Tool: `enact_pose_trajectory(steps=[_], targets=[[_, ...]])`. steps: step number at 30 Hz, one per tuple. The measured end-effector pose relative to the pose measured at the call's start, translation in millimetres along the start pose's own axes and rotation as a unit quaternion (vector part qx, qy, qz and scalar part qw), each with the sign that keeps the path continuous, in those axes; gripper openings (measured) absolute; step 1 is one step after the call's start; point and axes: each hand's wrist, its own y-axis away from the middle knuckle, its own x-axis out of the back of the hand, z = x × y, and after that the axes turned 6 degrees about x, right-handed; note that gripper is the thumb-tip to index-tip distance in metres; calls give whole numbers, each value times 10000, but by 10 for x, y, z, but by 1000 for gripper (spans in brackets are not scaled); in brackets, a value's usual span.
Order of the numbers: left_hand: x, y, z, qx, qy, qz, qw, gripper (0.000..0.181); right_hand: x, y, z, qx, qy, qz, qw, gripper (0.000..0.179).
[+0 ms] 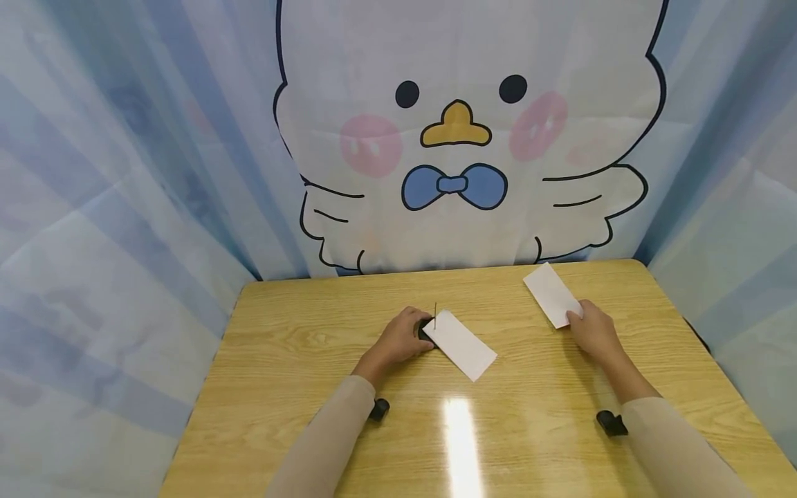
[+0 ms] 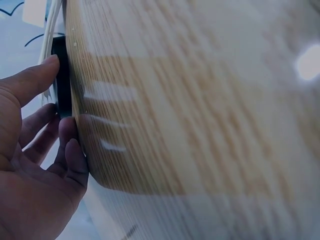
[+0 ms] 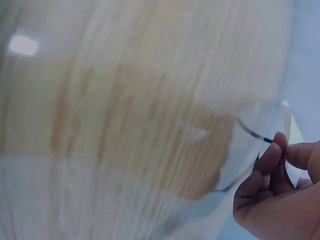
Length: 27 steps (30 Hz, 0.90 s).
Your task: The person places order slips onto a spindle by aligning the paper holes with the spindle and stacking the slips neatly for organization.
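Note:
Left of the table's middle, my left hand [image 1: 403,335] grips the round black base of a receipt spike [image 1: 425,330] between thumb and fingers. A thin upright spike rises from it through the corner of a white paper slip [image 1: 462,346], which slants toward the front right. The left wrist view shows the black base [image 2: 62,80] from the side, with white slips [image 2: 49,35] edge-on beyond it. Farther right, my right hand [image 1: 594,332] pinches one corner of another white paper slip [image 1: 553,296], raised over the table. In the right wrist view that slip [image 3: 288,122] is edge-on between thumb and fingers.
Both hands work over a glossy wooden table [image 1: 299,429] with a bright light reflection near its front. Behind it hangs a curtain [image 1: 461,235] with a cartoon bird, and pale blue curtains [image 1: 112,277] flank both sides. A black wrist device [image 1: 612,423] sits under each sleeve.

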Motion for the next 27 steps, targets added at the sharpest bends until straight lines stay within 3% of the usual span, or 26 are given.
enact_pose_trajectory(steps=[16, 27], targets=[[85, 42, 9, -55, 226, -159, 9996, 59, 212, 159, -143, 8, -551, 397, 9977, 45], [192, 119, -4, -140, 627, 16, 9979, 54, 367, 259, -332, 243, -870, 573, 9943, 50]])
